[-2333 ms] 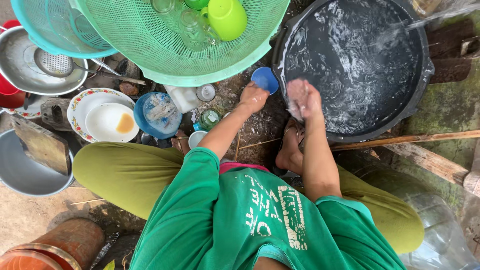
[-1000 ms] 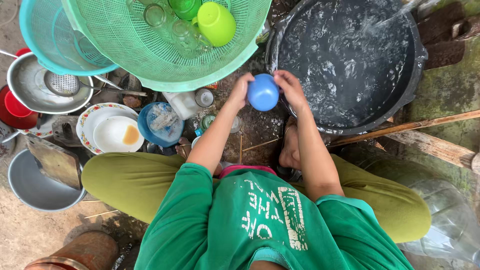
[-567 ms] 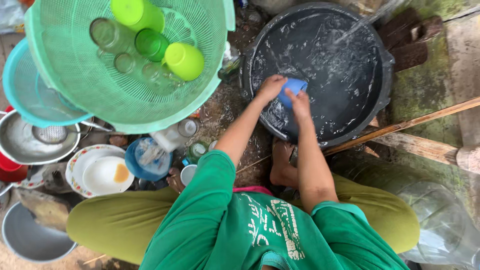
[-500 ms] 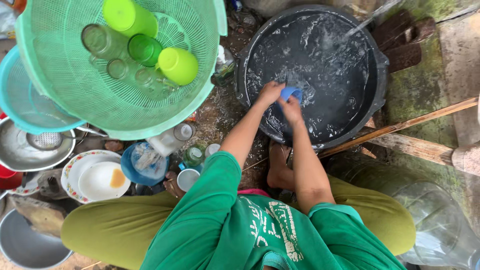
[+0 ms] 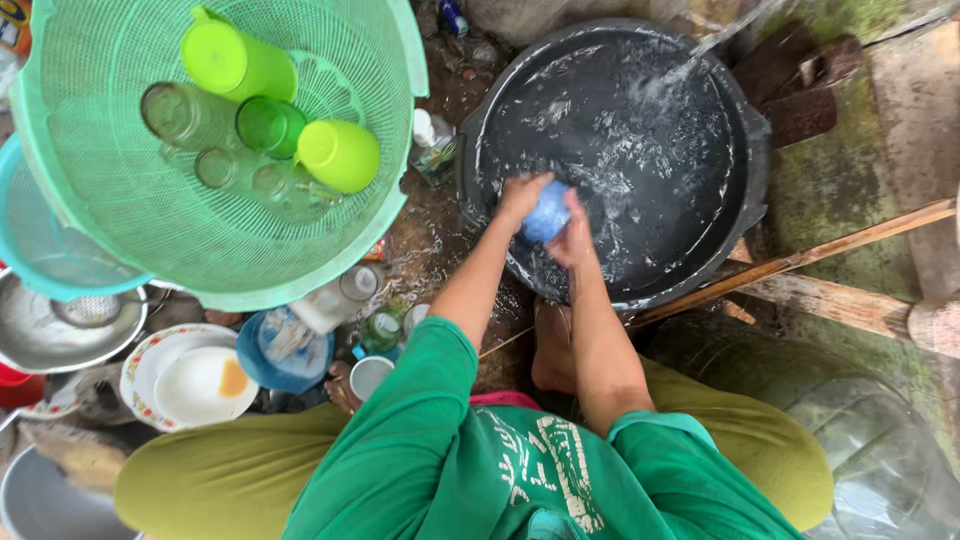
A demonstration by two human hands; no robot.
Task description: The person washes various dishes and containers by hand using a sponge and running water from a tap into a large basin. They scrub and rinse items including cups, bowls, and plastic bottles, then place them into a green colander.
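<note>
Both my hands hold a small blue cup (image 5: 548, 212) in the water of a wide black basin (image 5: 745, 150). My left hand (image 5: 520, 197) grips the cup's left side and my right hand (image 5: 574, 232) cups its right side. A thin stream of water pours into the basin from the upper right. I squat over the basin in a green shirt and olive trousers.
A green mesh basket (image 5: 130, 215) at the upper left holds green cups and clear glasses. Below it lie a flowered plate (image 5: 150, 365), a blue bowl (image 5: 285, 350), small cups and a steel pot (image 5: 60, 330). A wooden stick (image 5: 850, 235) runs along the right, and a clear plastic jug (image 5: 880, 450) sits at the lower right.
My hands lifted the blue cup from the ground beside the basin and carried it into the water. It now sits lower in the basin, between both palms.
</note>
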